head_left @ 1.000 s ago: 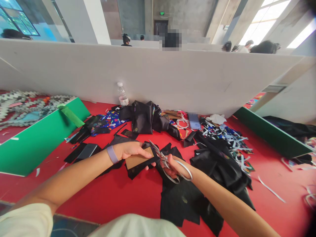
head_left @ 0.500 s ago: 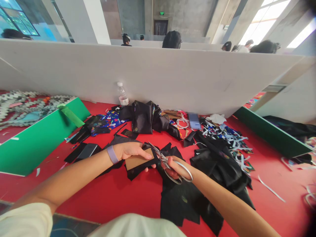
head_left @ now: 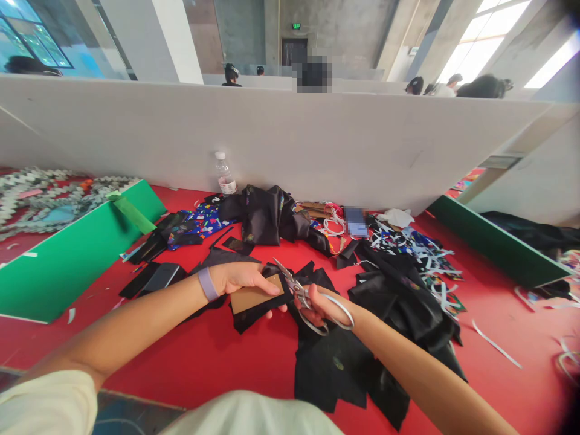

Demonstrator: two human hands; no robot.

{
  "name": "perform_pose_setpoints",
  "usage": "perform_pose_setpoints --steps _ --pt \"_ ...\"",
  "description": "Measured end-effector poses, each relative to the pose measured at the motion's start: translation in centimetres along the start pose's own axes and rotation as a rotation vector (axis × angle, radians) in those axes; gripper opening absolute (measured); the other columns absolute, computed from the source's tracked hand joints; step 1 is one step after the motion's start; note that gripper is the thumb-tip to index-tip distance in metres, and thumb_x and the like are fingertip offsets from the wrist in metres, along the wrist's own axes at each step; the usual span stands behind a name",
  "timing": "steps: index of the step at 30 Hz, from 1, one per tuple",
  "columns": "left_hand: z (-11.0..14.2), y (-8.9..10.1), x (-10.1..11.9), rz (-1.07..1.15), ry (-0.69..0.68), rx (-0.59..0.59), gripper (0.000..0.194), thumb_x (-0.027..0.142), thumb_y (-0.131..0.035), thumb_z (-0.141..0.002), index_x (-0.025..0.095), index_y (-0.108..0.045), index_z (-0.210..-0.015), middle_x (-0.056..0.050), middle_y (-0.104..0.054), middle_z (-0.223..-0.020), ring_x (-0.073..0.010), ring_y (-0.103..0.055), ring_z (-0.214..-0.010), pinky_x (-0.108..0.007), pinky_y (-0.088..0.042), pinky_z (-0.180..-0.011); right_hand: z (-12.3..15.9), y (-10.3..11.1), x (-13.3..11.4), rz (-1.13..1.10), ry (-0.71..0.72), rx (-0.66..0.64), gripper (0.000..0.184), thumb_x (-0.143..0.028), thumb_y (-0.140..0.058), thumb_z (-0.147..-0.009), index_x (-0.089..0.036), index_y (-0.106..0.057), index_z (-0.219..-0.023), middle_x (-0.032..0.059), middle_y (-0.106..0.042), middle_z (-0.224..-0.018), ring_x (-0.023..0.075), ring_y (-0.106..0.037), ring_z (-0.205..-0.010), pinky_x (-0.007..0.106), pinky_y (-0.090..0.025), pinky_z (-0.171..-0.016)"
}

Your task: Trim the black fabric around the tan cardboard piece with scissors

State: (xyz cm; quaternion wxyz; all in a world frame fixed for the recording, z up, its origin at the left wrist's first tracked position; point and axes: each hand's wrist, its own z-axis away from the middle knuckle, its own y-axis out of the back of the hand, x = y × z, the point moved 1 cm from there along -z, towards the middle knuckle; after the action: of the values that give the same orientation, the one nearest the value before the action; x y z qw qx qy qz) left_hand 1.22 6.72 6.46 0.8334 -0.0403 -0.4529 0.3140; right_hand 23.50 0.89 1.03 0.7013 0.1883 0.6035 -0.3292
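My left hand (head_left: pixel 249 281) is closed on a tan cardboard rectangle (head_left: pixel 254 295) with black fabric (head_left: pixel 247 319) under it, thumb on top and fingertips showing below. A pair of scissors (head_left: pixel 296 289) is in my right hand (head_left: pixel 317 305), my fingers through the light grey handles. The handle loops are spread apart. Its blades lie at the right edge of the cardboard and fabric, pointing up and left; the lower blade is partly hidden. Beneath my right hand, cut black cloth (head_left: pixel 333 365) lies on the red table (head_left: pixel 212 368).
Crumpled black fabric (head_left: pixel 267 217) and a plastic bottle (head_left: pixel 225 174) stand at the back by the white partition (head_left: pixel 290 133). More black cloth (head_left: pixel 408 302) and a heap of scraps (head_left: pixel 421 251) are right. Green dividers (head_left: pixel 67 260) flank the table; a dark box-shaped object (head_left: pixel 159 278) lies left.
The scissor handles have spread wider, the lower loop shifting left. The fabric edge by the blades has shifted slightly right. My left hand keeps its hold almost unmoved.
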Motion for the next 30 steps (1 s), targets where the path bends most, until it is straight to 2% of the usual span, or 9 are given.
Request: perform_pose_setpoints --steps 4,8,19,26,30 --pt "0.1 -0.2 0.1 0.003 0.015 0.006 0.03 0.032 -0.074 -0.073 0.019 -0.07 -0.099 -0.006 -0.075 -0.09 -0.0207 -0.07 -0.071 -0.033 -0.056 -0.069 0.0 -0.2 -0.1 -0.012 -0.005 -0.001 0.07 -0.085 -0.031 -0.075 -0.017 -0.046 -0.084 -0.0083 -0.03 -0.052 0.0061 -0.022 -0.044 0.021 -0.018 -0.04" --pt "0.1 -0.3 0.1 0.0 0.009 -0.004 0.027 0.032 -0.073 -0.074 0.018 -0.071 -0.097 -0.006 -0.075 -0.087 -0.0206 -0.07 -0.071 -0.032 -0.056 -0.069 0.1 -0.1 0.2 -0.017 -0.004 0.02 0.071 -0.087 -0.037 -0.07 -0.017 -0.047 -0.082 -0.0094 -0.03 -0.049 0.0051 -0.022 -0.042 0.019 -0.018 -0.039" --pt "-0.3 0.1 -0.6 -0.003 0.01 -0.034 0.026 0.03 -0.071 -0.077 0.018 -0.07 -0.1 -0.007 -0.075 -0.09 -0.0221 -0.071 -0.074 -0.035 -0.056 -0.072 -0.5 0.6 1.2 -0.052 0.01 -0.05 0.077 -0.088 -0.03 -0.071 -0.016 -0.05 -0.091 -0.007 -0.039 -0.054 0.0068 -0.031 -0.042 0.021 -0.029 -0.04" --pt "0.0 -0.2 -0.2 -0.023 0.035 -0.032 0.027 0.033 -0.073 -0.074 0.018 -0.07 -0.096 -0.007 -0.075 -0.091 -0.0226 -0.071 -0.073 -0.035 -0.056 -0.071 -0.2 0.3 0.7 -0.107 0.018 -0.086 0.068 -0.083 -0.034 -0.076 -0.018 -0.049 -0.088 -0.0072 -0.036 -0.054 0.0063 -0.026 -0.044 0.02 -0.022 -0.04" --pt "0.1 -0.4 0.0 -0.027 0.048 -0.025 0.026 0.033 -0.073 -0.074 0.018 -0.07 -0.095 -0.006 -0.075 -0.09 -0.0215 -0.071 -0.07 -0.035 -0.056 -0.07 0.0 0.1 0.7 -0.128 0.001 -0.062 0.068 -0.084 -0.038 -0.073 -0.018 -0.049 -0.083 -0.0086 -0.031 -0.052 0.0048 -0.019 -0.042 0.019 -0.015 -0.037"
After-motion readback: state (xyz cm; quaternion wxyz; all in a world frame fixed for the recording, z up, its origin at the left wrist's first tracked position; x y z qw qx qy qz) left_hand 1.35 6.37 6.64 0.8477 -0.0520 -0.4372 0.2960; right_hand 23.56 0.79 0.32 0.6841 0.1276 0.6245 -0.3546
